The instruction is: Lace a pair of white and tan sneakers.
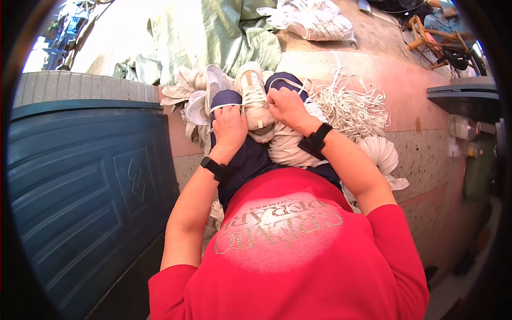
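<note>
A cream sneaker [255, 104] sits between my knees, its toe turned away from or toward me, I cannot tell which. White shoelace [253, 96] crosses its front in several rows. To its left, my left hand [230, 126] is closed with curled fingers on a lace end that runs over my dark-trousered knee. At the sneaker's right side my right hand [290, 108] pinches the other lace, which loops over the right knee. The fingertips of both hands are partly hidden.
Loose white laces [352, 106] lie heaped at the right, with pale shoe parts [381, 154] below. More shoe pieces [186, 88] are piled at the left. A blue panelled door [85, 186] stands left; a green cloth [213, 34] and white sack [314, 21] lie ahead.
</note>
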Tool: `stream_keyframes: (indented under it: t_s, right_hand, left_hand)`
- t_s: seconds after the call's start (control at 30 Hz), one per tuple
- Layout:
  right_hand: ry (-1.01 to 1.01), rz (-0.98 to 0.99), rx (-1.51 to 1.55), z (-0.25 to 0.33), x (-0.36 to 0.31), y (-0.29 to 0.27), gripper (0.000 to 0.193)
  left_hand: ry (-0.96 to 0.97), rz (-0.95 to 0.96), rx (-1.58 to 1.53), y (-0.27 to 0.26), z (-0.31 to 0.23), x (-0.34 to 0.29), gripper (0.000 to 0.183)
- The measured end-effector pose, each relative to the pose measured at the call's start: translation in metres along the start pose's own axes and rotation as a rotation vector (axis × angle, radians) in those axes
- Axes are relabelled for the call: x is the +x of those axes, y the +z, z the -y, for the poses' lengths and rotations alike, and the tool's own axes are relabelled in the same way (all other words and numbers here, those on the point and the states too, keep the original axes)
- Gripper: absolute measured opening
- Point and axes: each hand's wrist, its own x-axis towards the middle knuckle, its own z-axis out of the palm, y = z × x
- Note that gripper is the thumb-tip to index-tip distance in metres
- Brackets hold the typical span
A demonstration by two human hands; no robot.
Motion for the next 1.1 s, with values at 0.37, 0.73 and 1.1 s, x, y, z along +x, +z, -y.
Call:
stream_keyframes:
  t_s: [0.37, 0.73, 1.1]
  right_hand:
    - [0.061, 0.03, 0.004, 0.004, -0.001, -0.002, 0.01]
    - [-0.339, 0.327, -0.615, 0.018, 0.011, -0.008, 0.006]
    - [-0.076, -0.176, 0.86, 0.093, 0.052, -0.167, 0.017]
  left_hand:
    - [-0.276, 0.601, -0.723, 0.009, -0.04, 0.109, 0.041]
    - [-0.513, 0.852, -1.402, -0.021, -0.011, 0.118, 0.024]
    - [-0.745, 0.846, -1.454, -0.005, -0.013, 0.121, 0.03]
